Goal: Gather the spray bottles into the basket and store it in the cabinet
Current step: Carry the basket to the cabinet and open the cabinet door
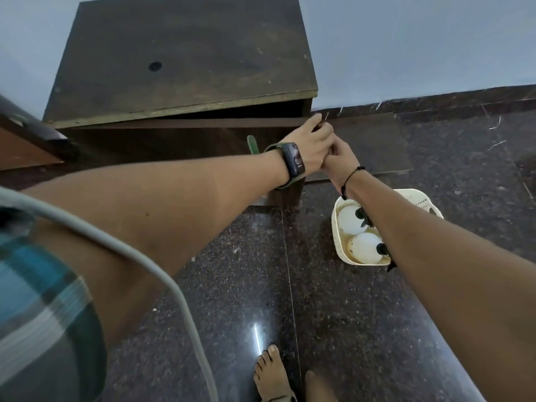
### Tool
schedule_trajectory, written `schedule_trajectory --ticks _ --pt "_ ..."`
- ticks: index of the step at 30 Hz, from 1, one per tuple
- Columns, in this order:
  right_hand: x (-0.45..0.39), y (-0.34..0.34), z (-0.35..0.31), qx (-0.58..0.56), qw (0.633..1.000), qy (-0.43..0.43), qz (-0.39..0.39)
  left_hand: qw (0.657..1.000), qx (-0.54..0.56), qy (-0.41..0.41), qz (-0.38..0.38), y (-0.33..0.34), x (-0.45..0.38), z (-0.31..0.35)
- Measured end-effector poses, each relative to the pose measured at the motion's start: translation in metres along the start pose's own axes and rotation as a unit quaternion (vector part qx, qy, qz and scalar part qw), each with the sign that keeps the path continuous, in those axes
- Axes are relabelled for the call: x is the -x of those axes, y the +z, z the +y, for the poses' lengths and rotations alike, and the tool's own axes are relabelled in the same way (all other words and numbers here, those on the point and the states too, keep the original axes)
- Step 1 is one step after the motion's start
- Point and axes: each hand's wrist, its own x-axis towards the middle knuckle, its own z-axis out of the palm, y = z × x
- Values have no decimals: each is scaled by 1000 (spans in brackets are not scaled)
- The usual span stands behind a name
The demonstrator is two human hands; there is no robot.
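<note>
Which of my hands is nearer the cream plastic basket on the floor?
Right. The right hand is just above the basket; the left hand sits farther off, at the dark wooden cabinet edge.

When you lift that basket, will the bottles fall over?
Probably not. The two white spray bottles fill the cream basket side by side, leaving little room to tip. The thin plastic walls may flex. It likely feels light, though how full the bottles are isn't visible.

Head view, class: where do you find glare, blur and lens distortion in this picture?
Head view: glare is a bright streak on the polished floor near the bare foot; the striped sleeve and cable at lower left are blurred; the wide lens bends the cabinet edges and skirting outward. The hands and basket look fairly sharp.
</note>
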Motion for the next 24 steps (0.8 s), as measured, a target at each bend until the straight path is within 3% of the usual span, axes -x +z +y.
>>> schedule_trajectory --ticks 4,7,11,17,24 --pt "24 2 1 -12 1000 27 -2 979 172 -82 73 -14 18 6" --pt "39 1 3 36 998 52 11 912 324 -244 61 -19 36 13" --pt "63 -2 -2 61 995 75 4 851 407 -322 86 -16 65 32" --pt "106 4 -3 83 996 19 -29 830 429 -354 37 -30 91 60" --pt "142 23 5 208 975 -73 -30 862 402 -309 25 -31 125 79"
